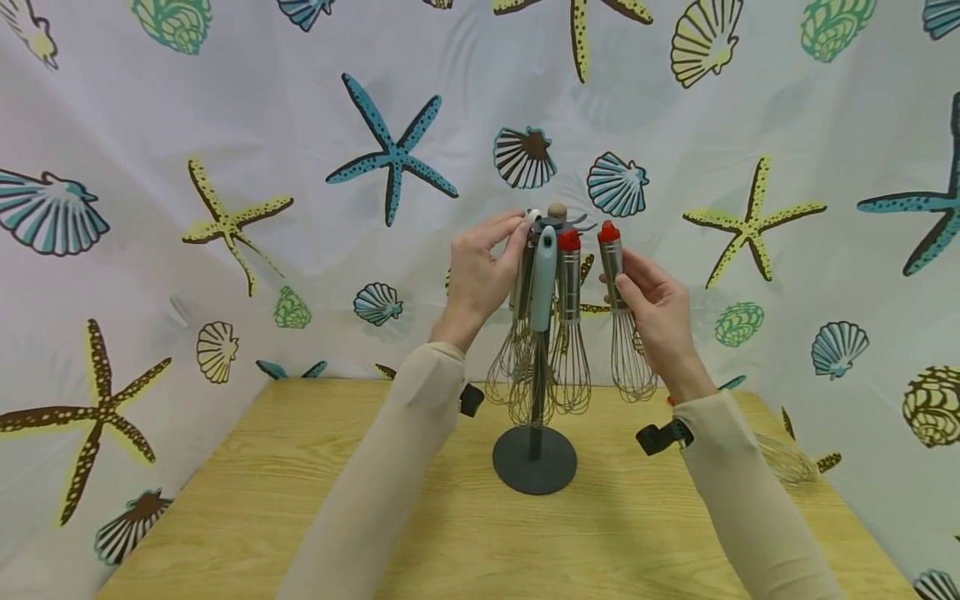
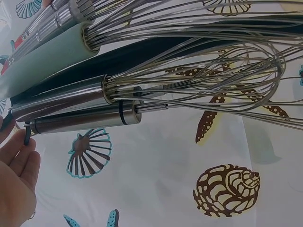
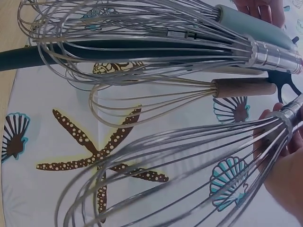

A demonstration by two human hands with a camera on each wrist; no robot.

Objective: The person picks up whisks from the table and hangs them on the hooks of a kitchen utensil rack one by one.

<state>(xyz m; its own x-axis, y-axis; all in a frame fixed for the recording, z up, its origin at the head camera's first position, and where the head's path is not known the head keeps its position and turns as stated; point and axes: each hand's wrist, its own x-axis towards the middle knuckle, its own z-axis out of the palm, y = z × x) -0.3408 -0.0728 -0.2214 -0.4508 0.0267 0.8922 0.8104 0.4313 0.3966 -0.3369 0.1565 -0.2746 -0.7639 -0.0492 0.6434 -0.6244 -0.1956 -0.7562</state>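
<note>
My right hand (image 1: 660, 308) grips a red-tipped steel whisk (image 1: 612, 262) by its handle, wires hanging down, just right of a dark whisk rack (image 1: 535, 462). At the top of the rack my left hand (image 1: 483, 271) pinches the handle end of a steel-handled whisk (image 2: 61, 104), close by the hooks; its fingertips are partly hidden in the head view. On the rack hang a pale blue-handled whisk (image 1: 543, 283), another red-tipped whisk (image 1: 570, 283) and a wooden-handled whisk (image 3: 244, 88). Their wire loops overlap around the post.
The rack's round base stands on a wooden table (image 1: 300, 483). A wooden knob (image 1: 557, 211) tops the post. Another whisk's wires (image 1: 783, 458) lie at the table's right side, partly behind my right sleeve. A curtain (image 1: 315, 250) printed with shells and starfish hangs behind and beside the table.
</note>
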